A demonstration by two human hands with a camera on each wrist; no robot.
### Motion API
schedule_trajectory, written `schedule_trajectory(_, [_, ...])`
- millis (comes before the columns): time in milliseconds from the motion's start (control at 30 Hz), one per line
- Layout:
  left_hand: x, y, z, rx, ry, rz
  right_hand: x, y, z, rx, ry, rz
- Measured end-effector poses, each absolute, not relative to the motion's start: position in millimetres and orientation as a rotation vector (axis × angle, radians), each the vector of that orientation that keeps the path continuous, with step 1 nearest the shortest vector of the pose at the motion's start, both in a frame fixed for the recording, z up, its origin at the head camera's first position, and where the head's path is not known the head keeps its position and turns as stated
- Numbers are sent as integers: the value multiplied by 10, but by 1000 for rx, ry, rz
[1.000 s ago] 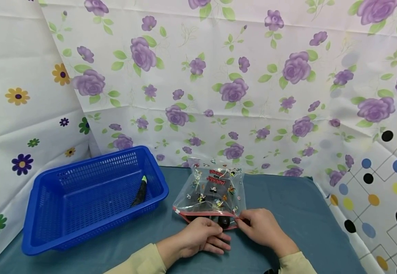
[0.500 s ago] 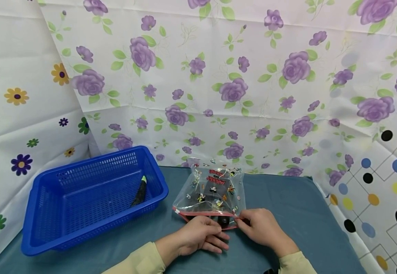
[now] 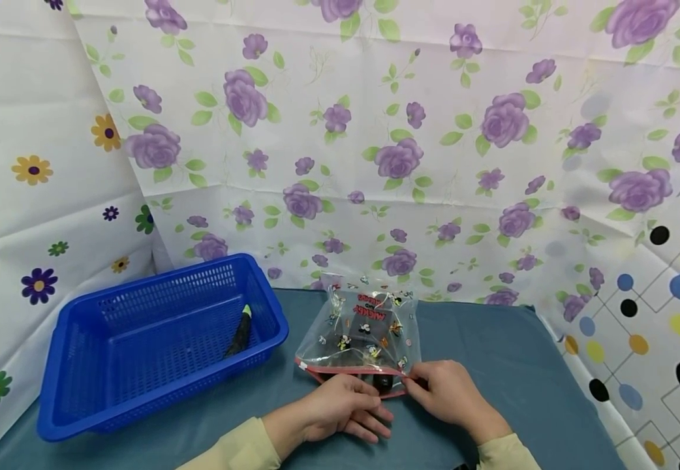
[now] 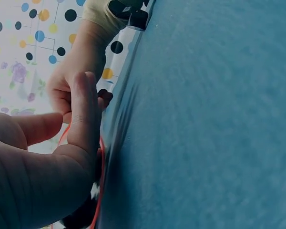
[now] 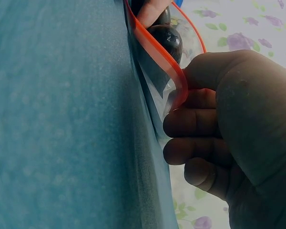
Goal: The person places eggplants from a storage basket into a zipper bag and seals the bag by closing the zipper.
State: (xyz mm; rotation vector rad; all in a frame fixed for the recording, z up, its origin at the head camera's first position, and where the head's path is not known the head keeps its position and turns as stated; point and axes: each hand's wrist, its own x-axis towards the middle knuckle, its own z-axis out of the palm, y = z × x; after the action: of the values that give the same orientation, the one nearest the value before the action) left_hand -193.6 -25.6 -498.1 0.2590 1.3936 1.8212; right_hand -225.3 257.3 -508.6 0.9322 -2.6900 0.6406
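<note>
A clear zip bag with cartoon prints and a red zip edge lies on the table, its mouth facing me and parted. Dark, glossy, rounded things are inside, one of them showing at the mouth; they resemble eggplants. My right hand pinches the right corner of the bag's red edge between thumb and index finger, the other fingers curled. My left hand is at the front of the mouth with its fingers extended, a fingertip by the red edge. Its thumb is held toward the fingers.
A blue perforated basket stands on the left of the table. In its right end leans a long dark eggplant-like vegetable with a pale green tip. Floral cloth hangs behind the teal tabletop.
Both hands keep nearly the same places at the bag's mouth. The head view has shifted slightly; the bag and basket stay put.
</note>
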Motion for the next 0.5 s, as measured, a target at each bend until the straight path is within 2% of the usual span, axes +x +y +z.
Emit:
schedule_trajectory(267, [-1913, -330, -4915, 301, 1429, 1712, -2246, 2571, -5100, 933, -2675, 638])
schedule_trajectory(500, [-1894, -464, -4679, 445, 1623, 1621, -2254, 2567, -5084, 915, -2708, 647])
